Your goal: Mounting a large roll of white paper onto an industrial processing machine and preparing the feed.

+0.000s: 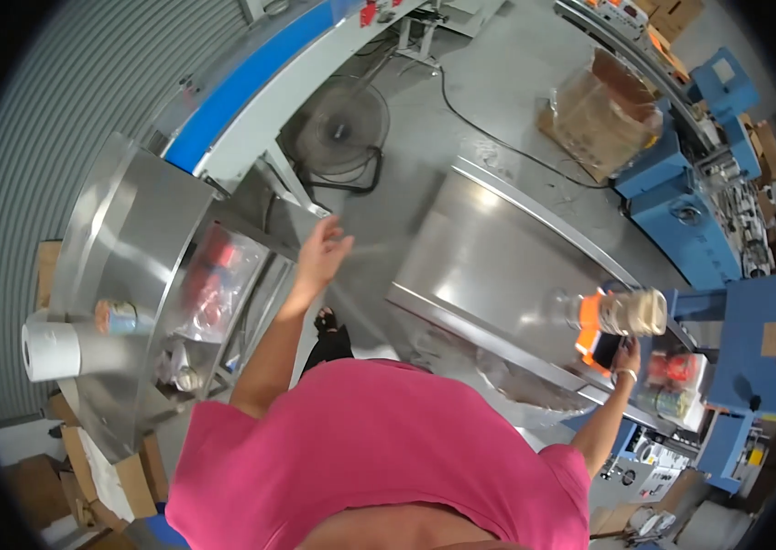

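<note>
My left hand hangs in the air over the floor between two steel tables, its fingers apart and nothing in them. Out to the right, my right hand is closed at an orange-and-black tool above the right-hand steel table. Part of my grip is hidden. A clear jar-like cylinder with beige contents lies sideways against the tool; I cannot tell whether it is joined to it. Past that hand are clear packs with red and pale contents.
On the left, a steel table carries a white paper roll and a small labelled container; a plastic bag with red items sits beneath. Ahead are a floor fan, a blue-belted conveyor, a cable and a bag-lined carton. Blue machinery lines the right.
</note>
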Demonstrator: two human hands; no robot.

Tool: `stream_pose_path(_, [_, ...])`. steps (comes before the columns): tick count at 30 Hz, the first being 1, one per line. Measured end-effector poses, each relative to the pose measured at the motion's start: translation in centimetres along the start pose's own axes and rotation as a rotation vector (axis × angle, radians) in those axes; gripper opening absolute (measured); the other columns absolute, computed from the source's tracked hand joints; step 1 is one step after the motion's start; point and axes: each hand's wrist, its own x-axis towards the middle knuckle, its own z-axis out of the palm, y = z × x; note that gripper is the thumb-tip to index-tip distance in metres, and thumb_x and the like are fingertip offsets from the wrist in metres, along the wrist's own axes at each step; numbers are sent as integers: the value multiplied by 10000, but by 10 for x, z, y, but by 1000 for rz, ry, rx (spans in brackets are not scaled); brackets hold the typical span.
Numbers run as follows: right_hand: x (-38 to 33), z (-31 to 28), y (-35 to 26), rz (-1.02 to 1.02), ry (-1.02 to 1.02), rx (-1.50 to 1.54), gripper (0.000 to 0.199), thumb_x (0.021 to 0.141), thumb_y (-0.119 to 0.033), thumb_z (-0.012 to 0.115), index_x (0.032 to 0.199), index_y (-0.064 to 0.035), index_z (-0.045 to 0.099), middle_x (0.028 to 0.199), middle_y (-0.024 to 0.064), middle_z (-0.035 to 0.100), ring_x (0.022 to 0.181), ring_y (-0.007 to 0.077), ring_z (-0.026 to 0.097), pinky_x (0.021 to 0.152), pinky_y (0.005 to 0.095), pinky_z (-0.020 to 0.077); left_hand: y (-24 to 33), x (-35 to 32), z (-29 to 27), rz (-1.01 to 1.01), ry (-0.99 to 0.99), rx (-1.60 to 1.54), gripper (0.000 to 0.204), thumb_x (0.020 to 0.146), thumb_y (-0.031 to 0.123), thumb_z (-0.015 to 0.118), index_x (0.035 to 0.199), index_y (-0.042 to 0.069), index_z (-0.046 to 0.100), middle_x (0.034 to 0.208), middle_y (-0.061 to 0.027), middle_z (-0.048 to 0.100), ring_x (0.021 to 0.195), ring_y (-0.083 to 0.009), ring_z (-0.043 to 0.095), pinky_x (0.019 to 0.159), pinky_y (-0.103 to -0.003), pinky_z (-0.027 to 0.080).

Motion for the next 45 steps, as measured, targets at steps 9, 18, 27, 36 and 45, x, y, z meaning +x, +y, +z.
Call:
stream_pose_path(9, [-166,7,-98,714,791,0,538,687,-190,607,1166,-11,439,1124,197,484,1053,336,454,922,402,350,-137,57,-195,-197,244,-77,256,796,112,596,1021,22,512,805,-20,544,661,-77,519,565,-200,418])
stream_pose_path(18, [-227,-20,-314,149,1365,170,426,792,-184,608,1103,43,424,1034,154,520,927,240,522,800,352,443,-57,250,-91,-22,-140,11,310,803,144,582,1064,-9,517,833,-48,566,727,-99,520,681,-225,427])
stream_pose_path(27, [-80,70,-516,-264,498,333,253,795,-75,576,1040,-31,531,938,100,585,803,199,575,704,315,454,-42,380,-30,19,-147,42,442,788,154,609,1170,10,439,978,-100,521,880,-157,501,788,-269,415])
stream_pose_path(36, [66,169,-615,-851,-98,109,287,764,-164,577,1044,-137,524,772,52,602,700,249,587,633,340,458,-60,470,40,66,-453,530,423,691,231,638,1025,-5,531,926,-171,562,846,-271,559,749,-333,446])
stream_pose_path(45, [273,271,-651,-432,-266,402,312,739,-196,582,1029,-90,534,771,137,618,733,331,586,631,408,471,7,672,190,140,-544,458,460,737,223,600,1108,-23,483,1071,-204,528,863,-271,574,760,-334,456])
